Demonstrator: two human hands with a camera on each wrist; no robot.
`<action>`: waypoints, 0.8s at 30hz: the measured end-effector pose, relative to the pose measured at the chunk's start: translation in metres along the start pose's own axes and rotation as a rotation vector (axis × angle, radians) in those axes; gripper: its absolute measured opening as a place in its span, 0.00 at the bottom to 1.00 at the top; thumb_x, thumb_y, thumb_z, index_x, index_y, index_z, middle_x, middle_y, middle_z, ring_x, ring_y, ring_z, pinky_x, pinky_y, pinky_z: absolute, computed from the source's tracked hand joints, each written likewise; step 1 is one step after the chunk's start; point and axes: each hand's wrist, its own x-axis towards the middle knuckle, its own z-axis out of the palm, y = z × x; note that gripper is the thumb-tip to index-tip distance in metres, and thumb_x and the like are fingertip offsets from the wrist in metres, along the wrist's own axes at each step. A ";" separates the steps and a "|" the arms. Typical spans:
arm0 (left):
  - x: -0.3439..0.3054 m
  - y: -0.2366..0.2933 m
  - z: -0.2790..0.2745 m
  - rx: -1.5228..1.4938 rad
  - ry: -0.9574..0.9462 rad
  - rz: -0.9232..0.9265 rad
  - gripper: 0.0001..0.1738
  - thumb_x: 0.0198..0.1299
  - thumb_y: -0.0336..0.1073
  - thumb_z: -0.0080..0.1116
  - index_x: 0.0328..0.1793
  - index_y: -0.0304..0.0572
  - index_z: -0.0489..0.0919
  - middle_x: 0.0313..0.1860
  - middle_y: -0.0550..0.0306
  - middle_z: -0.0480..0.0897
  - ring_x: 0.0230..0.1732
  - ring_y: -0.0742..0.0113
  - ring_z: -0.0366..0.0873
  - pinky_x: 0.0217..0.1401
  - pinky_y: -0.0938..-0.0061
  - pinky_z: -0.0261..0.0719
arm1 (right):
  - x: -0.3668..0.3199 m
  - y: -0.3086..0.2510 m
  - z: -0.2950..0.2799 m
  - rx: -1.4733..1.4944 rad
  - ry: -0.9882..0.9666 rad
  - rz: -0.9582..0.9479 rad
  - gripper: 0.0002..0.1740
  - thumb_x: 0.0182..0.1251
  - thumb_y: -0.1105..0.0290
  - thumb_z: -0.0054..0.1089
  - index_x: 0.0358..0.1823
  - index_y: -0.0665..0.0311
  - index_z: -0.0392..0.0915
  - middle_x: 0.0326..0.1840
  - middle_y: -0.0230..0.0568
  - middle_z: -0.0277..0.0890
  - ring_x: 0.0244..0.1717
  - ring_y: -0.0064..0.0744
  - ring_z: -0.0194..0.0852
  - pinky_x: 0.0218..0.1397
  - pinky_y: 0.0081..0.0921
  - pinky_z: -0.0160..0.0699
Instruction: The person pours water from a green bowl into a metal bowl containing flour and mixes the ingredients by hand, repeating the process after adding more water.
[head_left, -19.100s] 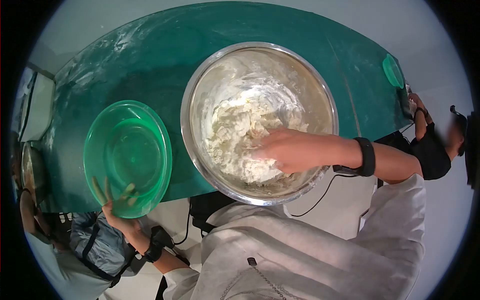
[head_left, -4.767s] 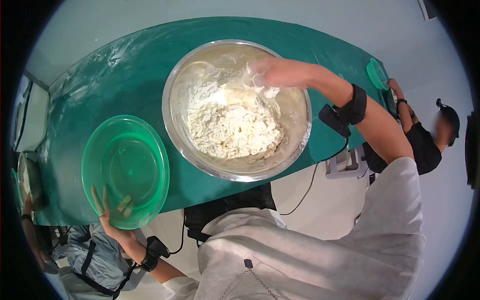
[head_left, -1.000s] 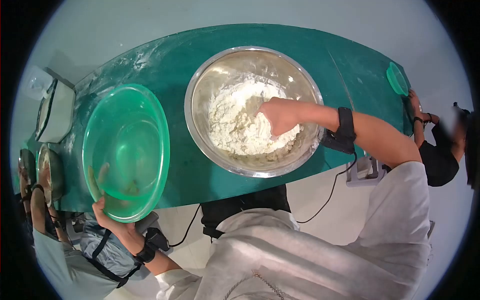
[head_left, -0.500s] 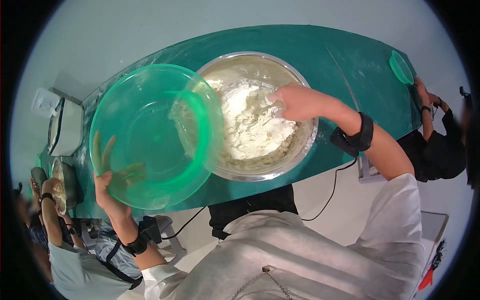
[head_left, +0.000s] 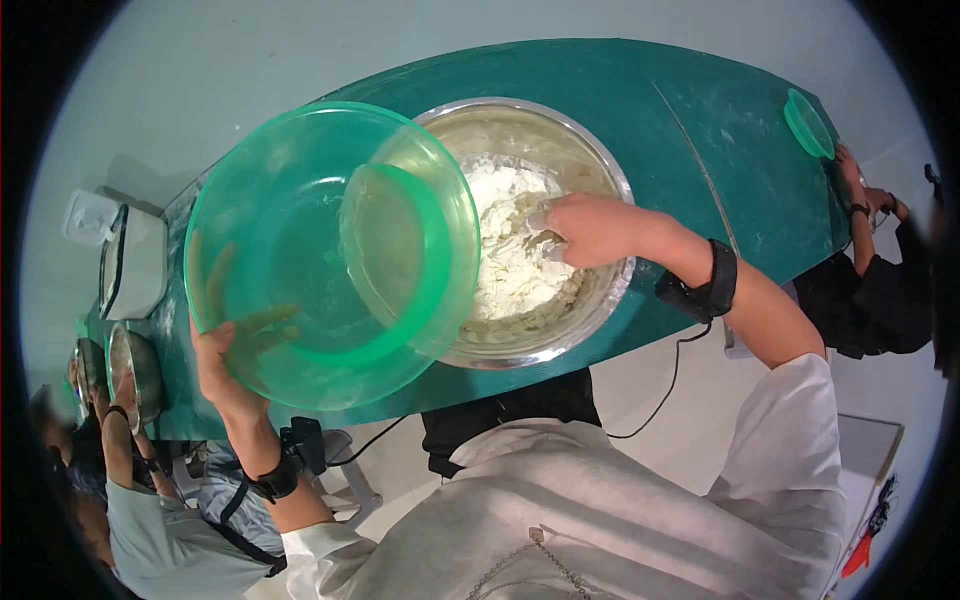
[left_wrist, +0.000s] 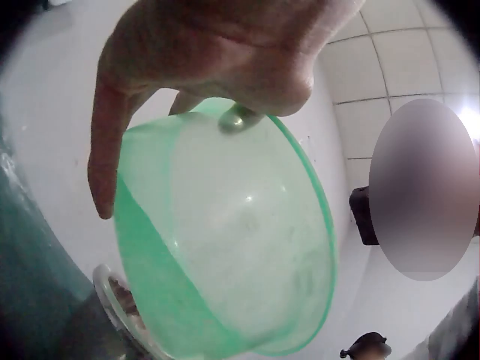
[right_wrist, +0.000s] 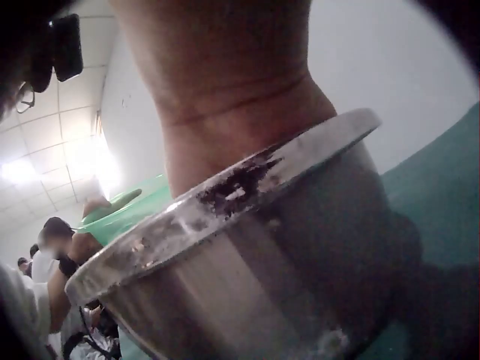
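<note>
In the head view my left hand (head_left: 226, 372) holds a translucent green bowl (head_left: 290, 200) raised and tilted, its right side overlapping the steel bowl (head_left: 612, 180). Fingers spread under the green bowl show through it; the thumb is at the rim. What looks like clear liquid lies toward its right side. The left wrist view shows my hand (left_wrist: 202, 60) around the green bowl (left_wrist: 240, 225). White floury dough (head_left: 515, 270) fills part of the steel bowl. Over it my right hand (head_left: 600, 230) has loosely bent, dough-coated fingers. The steel rim (right_wrist: 172, 225) hides those fingers in the right wrist view.
On the green table (head_left: 700, 110), a white container (head_left: 140, 265) and a metal bowl (head_left: 140, 375) stand at the left edge. A small green bowl (head_left: 808, 125) is at the far right. Other people are at both table ends. A cable (head_left: 665, 400) hangs near my right side.
My left hand has lifted the green bowl from the left side and brought it right, over part of the steel bowl. My right hand has shifted slightly right, its fingers now more visible above the dough.
</note>
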 end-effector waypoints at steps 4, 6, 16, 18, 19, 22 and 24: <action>0.000 0.006 0.001 0.055 -0.008 0.049 0.51 0.45 0.46 0.49 0.78 0.39 0.50 0.73 0.39 0.59 0.37 0.47 0.84 0.30 0.67 0.84 | -0.001 -0.001 0.003 0.015 0.049 -0.022 0.22 0.58 0.69 0.57 0.54 0.68 0.74 0.43 0.59 0.74 0.50 0.58 0.72 0.55 0.46 0.70; 0.002 0.007 0.001 0.061 -0.026 0.077 0.51 0.45 0.46 0.49 0.78 0.39 0.50 0.73 0.39 0.59 0.38 0.47 0.84 0.30 0.67 0.84 | -0.001 -0.002 0.003 0.046 0.061 -0.031 0.21 0.58 0.68 0.57 0.53 0.68 0.74 0.43 0.58 0.74 0.50 0.59 0.72 0.55 0.46 0.70; 0.008 0.003 0.000 0.069 -0.094 0.143 0.45 0.53 0.45 0.48 0.76 0.33 0.50 0.74 0.44 0.58 0.41 0.44 0.83 0.36 0.64 0.85 | -0.004 -0.006 0.003 0.027 0.041 -0.009 0.20 0.61 0.66 0.57 0.53 0.68 0.74 0.45 0.57 0.74 0.52 0.58 0.72 0.56 0.46 0.69; 0.009 0.006 0.008 0.076 -0.051 0.144 0.48 0.49 0.46 0.49 0.76 0.34 0.51 0.74 0.43 0.59 0.40 0.46 0.84 0.34 0.66 0.85 | -0.005 -0.008 0.003 0.022 0.047 0.004 0.20 0.61 0.65 0.57 0.53 0.67 0.74 0.45 0.57 0.73 0.52 0.58 0.72 0.56 0.46 0.69; 0.009 0.007 0.011 0.082 -0.010 0.143 0.50 0.45 0.47 0.51 0.77 0.35 0.52 0.73 0.41 0.59 0.39 0.48 0.84 0.31 0.68 0.85 | -0.005 -0.008 0.003 0.022 0.046 0.002 0.20 0.61 0.65 0.57 0.53 0.67 0.74 0.45 0.57 0.73 0.52 0.58 0.72 0.56 0.46 0.69; 0.011 0.010 0.012 0.118 -0.028 0.143 0.49 0.45 0.47 0.50 0.77 0.35 0.52 0.73 0.41 0.59 0.39 0.50 0.84 0.32 0.68 0.85 | -0.004 -0.008 0.002 0.014 0.034 0.004 0.20 0.61 0.65 0.57 0.53 0.67 0.74 0.45 0.57 0.73 0.52 0.58 0.71 0.56 0.46 0.69; 0.012 0.011 0.014 0.131 -0.028 0.155 0.49 0.45 0.47 0.50 0.77 0.36 0.52 0.73 0.42 0.59 0.39 0.50 0.84 0.32 0.68 0.85 | -0.005 -0.008 0.002 0.028 0.034 0.000 0.19 0.62 0.65 0.57 0.52 0.66 0.74 0.44 0.57 0.73 0.52 0.58 0.71 0.55 0.46 0.69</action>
